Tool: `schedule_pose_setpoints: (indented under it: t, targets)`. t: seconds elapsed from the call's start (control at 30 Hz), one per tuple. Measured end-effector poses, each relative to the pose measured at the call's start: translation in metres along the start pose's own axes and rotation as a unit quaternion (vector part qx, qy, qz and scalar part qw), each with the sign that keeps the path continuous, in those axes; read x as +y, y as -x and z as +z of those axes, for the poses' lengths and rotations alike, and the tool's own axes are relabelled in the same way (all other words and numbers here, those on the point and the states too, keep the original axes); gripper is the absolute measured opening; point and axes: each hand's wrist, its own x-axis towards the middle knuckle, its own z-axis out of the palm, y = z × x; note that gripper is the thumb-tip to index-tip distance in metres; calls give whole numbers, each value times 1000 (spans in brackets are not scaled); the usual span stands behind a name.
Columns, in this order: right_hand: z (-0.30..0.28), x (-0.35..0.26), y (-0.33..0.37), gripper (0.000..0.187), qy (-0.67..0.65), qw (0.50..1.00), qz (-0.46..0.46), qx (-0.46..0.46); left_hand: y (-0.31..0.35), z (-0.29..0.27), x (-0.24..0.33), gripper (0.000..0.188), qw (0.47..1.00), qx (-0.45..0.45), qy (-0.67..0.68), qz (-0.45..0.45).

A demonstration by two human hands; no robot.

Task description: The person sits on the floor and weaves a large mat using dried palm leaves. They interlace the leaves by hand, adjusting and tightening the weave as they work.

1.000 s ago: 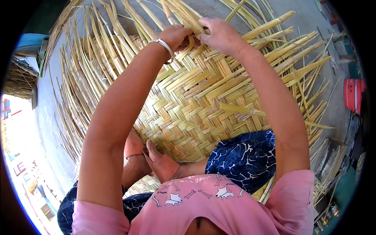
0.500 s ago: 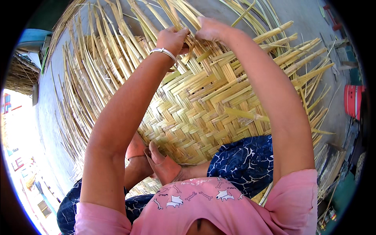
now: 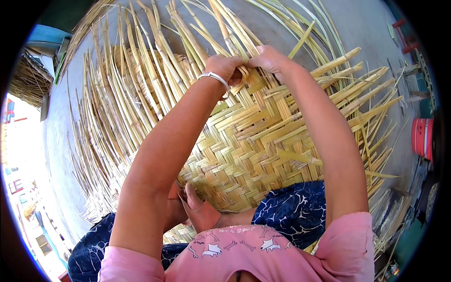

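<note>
A partly woven mat (image 3: 230, 164) of pale yellow-green split-cane strips lies before me, its middle in a tight diagonal pattern. At its far edge, my left hand (image 3: 225, 68) is closed round a bent cane strip (image 3: 243, 79) that loops below its fingers; a white bangle (image 3: 213, 76) circles that wrist. Right beside it, my right hand (image 3: 271, 61) pinches strips at the same edge, its fingertips hidden behind the thumb and the cane. The two hands almost touch. Long unwoven cane strips (image 3: 152, 47) fan out beyond the left hand, and shorter ends (image 3: 361, 105) stick out to the right.
My feet in orange-brown slippers (image 3: 202, 214) rest on the mat's near part. Loose green strips (image 3: 324, 28) lie on the grey floor (image 3: 364, 28) at the far right. A red container (image 3: 422, 136) stands at the right rim, and a blue basin (image 3: 47, 37) at the far left.
The hands have come closer together, the left one toward the right at the mat's far edge. The whole view has shifted a little, so the mat sits lower in it.
</note>
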Motion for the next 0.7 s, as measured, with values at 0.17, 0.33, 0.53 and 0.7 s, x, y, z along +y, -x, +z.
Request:
schedule_pose_setpoints:
  t: [0.17,0.33,0.53,0.7]
  targets:
    - [5,1,16,37,-43,997,-59,22,4,6,-5,24,999,45,28,13]
    - [3,-2,27,36,-97,993,-59,-11,-4,3,-12,33,1000,4,8,3]
    - [-5,0,32,34,-175,983,-41,-26,16,6,0,55,991,-116,-70,23]
    - [-28,7,32,29,-109,983,-101,106,34,0,-12,45,994,-55,19,95]
